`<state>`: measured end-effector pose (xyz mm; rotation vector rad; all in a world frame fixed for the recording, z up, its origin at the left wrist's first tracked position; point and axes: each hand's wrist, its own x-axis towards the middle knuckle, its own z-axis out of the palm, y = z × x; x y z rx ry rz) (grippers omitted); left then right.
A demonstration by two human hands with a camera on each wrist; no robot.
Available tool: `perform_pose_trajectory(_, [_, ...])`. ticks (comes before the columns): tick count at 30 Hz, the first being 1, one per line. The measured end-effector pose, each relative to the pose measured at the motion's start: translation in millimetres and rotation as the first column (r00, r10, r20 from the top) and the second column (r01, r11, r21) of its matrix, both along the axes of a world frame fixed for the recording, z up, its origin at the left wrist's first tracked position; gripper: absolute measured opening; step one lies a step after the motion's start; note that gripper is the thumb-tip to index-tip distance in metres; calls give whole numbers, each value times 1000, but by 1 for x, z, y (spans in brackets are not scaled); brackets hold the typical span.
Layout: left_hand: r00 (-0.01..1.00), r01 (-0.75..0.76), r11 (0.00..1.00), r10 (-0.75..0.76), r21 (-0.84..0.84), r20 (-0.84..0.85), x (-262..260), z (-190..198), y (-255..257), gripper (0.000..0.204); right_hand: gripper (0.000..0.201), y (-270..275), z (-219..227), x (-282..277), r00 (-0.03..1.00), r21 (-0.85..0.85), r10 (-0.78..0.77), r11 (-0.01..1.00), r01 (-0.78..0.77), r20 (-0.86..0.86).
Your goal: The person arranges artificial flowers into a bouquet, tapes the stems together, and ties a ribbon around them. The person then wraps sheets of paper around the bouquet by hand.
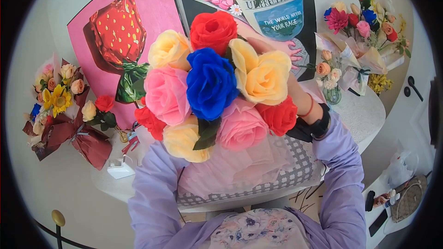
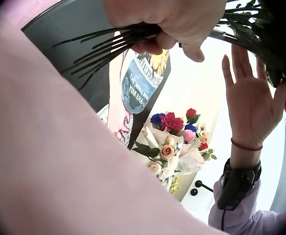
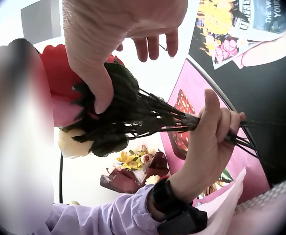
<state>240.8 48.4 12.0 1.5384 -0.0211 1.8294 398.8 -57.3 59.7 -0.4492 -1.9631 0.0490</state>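
Observation:
A bunch of cloth roses, with a blue rose in the middle and red, pink and cream ones around it, faces the head camera. My left hand grips the dark stems in the right wrist view; the roses hide it in the head view. In the left wrist view its fingers curl round the stems. My right hand is spread with straight fingers beside the leaves. Its thumb lies against the leaves in the right wrist view.
Pink tulle lies on the table below the roses. A wrapped bouquet stands at the left, another at the back right, near a glass vase. Two paintings, one pink, stand behind. A white object sits at the left edge.

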Motion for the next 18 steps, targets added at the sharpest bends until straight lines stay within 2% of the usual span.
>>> perform_pose_trajectory(1, [1000,-3,1000,3,-2,-4,-3,0,1,19,72,-5,0,4,995,27,-97,995,96,22])
perform_pose_trajectory(2, [1000,-4,1000,4,-4,-11,-7,-1,1,19,72,-5,3,6,995,26,-96,995,96,23])
perform_pose_trajectory(4, [1000,0,1000,-1,-12,-29,-11,-12,-7,19,66,-7,8,11,979,176,-129,979,101,155])
perform_pose_trajectory(10, [997,2,1000,-4,-26,-80,-4,-2,4,19,58,-25,25,23,946,86,-69,995,44,316])
perform_pose_trajectory(11, [996,3,1000,-6,-27,-89,-22,-6,3,19,58,-26,25,26,947,86,-71,995,46,314])
perform_pose_trajectory(14, [994,3,1000,-6,-26,-112,-14,-1,9,20,56,-29,27,29,969,-12,18,1000,-15,247])
perform_pose_trajectory(16, [992,3,1000,-7,-28,-128,-6,0,9,20,59,-33,33,25,955,-131,233,969,-212,182])
perform_pose_trajectory(18, [990,3,1000,-7,-30,-144,-6,-2,8,20,62,-35,36,21,961,-158,223,968,-197,161])
